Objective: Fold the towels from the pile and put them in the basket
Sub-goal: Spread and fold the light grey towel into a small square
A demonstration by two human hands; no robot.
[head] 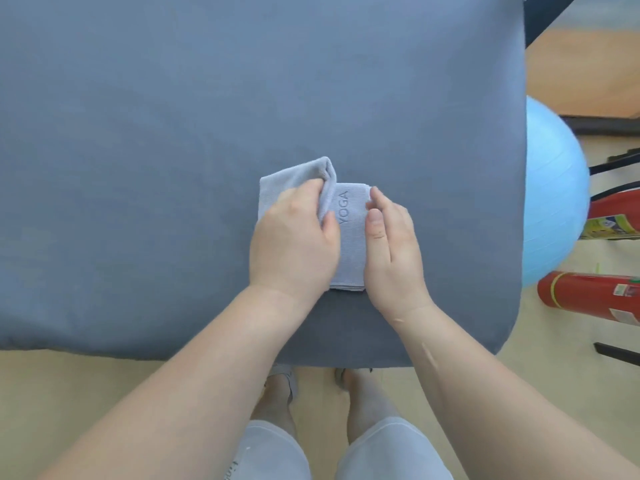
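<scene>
We work near the front edge of the table (173,98), w/ the towel (349,244) lying on its grey-blue cover just in front of us. L hand (294,237) is clamped on the towel: fingers curl round a raised flap (298,171) at the far-left corner, lifted off the cover, prob. so it can swing over the flat part as the next fold. R hand (391,251) lies w/ relaxed fingers along the towel's right edge, thumb on the cloth. We judge it acts as an anchor so the lower layers do not slide while the flap travels. Hands are close, w/ only a strip of towel between them. Appearance: small, light grey, fine-ribbed weave, several layers thick (stacked edges show at the near end), w/ embossed YOGA lettering (343,206) running along its length. Cloth looks soft and limp, so expect the flap to sag if released early. Pile and basket: not in view, so we cannot state the placement dir.
</scene>
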